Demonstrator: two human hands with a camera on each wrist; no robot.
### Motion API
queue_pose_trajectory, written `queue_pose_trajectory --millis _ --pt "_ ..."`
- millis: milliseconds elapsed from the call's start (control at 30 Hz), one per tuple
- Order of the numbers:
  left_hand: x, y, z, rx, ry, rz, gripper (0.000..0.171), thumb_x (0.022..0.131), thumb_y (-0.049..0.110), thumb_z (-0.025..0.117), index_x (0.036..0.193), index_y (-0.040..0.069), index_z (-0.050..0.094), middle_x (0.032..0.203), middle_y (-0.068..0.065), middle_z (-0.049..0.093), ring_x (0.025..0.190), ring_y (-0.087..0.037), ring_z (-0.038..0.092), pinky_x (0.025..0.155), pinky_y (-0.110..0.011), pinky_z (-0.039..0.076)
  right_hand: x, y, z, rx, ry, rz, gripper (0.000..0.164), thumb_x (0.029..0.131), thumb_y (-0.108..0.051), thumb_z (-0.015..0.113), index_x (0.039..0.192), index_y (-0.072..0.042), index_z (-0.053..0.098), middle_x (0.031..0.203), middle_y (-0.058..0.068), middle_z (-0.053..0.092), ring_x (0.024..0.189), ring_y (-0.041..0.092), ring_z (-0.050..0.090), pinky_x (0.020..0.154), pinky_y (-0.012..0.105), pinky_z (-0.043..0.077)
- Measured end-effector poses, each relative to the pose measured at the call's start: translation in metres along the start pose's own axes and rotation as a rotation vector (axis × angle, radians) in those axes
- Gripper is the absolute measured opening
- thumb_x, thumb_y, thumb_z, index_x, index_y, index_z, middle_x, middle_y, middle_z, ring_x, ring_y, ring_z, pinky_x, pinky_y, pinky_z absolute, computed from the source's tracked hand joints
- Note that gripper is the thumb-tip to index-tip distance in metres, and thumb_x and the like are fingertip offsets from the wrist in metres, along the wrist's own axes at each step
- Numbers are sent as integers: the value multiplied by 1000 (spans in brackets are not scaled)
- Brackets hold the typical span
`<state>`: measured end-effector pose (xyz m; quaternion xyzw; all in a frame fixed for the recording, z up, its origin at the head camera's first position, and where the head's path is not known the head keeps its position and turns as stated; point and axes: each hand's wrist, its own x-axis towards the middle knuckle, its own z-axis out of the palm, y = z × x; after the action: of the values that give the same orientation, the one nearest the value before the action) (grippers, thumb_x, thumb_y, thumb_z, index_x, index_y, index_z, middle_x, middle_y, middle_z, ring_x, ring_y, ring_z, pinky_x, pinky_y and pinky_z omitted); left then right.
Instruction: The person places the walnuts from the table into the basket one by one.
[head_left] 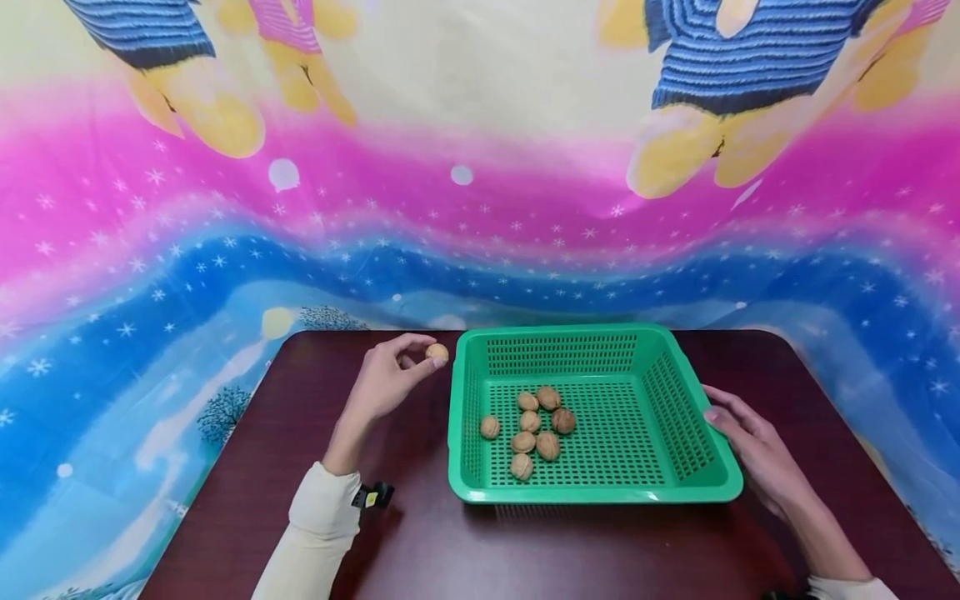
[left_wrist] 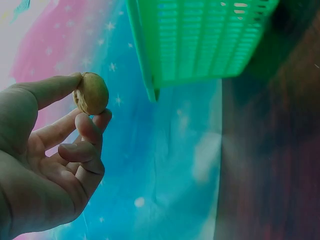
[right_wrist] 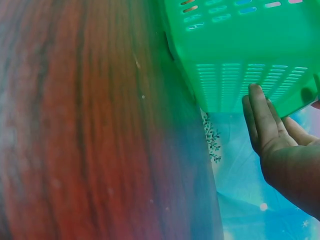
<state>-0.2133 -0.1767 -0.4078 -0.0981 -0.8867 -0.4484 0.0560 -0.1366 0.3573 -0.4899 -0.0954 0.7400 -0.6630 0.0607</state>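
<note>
A walnut (head_left: 437,353) is pinched between the thumb and fingers of my left hand (head_left: 385,379), raised just left of the green basket (head_left: 592,495). In the left wrist view the walnut (left_wrist: 93,93) shows clearly at the fingertips, apart from the basket (left_wrist: 190,70). Several more walnuts (head_left: 548,446) lie on the basket's slotted floor, mostly towards its left half. My right hand (head_left: 761,454) holds the basket's right side, thumb on the rim. In the right wrist view, its fingers (right_wrist: 261,112) lie fairly straight against the outer wall.
The basket stands on a dark reddish-brown table (head_left: 600,550). Behind the table hangs a printed cloth (head_left: 480,208) in blue, pink and cream, close to the far edge. A small black device (head_left: 372,495) sits at the left wrist.
</note>
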Motion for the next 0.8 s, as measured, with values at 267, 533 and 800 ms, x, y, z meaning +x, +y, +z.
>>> queue_pose_trajectory --millis 267,533,800 --pt "19 24 18 -8 -49 54 40 99 40 80 133 18 76 106 -4 78 79 -18 66 65 -33 51 0 0 0 20 -2 6 51 118 -16 42 168 -18 34 134 -20 68 109 5 76 79 31 64" --pt "39 36 44 4 -120 106 39 101 33 78 135 13 75 119 -6 76 71 -18 57 64 -32 47 -2 -1 1 -16 7 15 51 118 -18 42 169 -18 34 134 -21 68 109 4 75 79 32 64" --pt "54 43 69 39 -173 119 38 101 32 78 134 15 74 117 -5 78 65 -15 59 59 -29 45 -3 -1 0 -43 20 32 52 118 -21 43 169 -18 32 133 -23 67 108 4 75 79 32 64"
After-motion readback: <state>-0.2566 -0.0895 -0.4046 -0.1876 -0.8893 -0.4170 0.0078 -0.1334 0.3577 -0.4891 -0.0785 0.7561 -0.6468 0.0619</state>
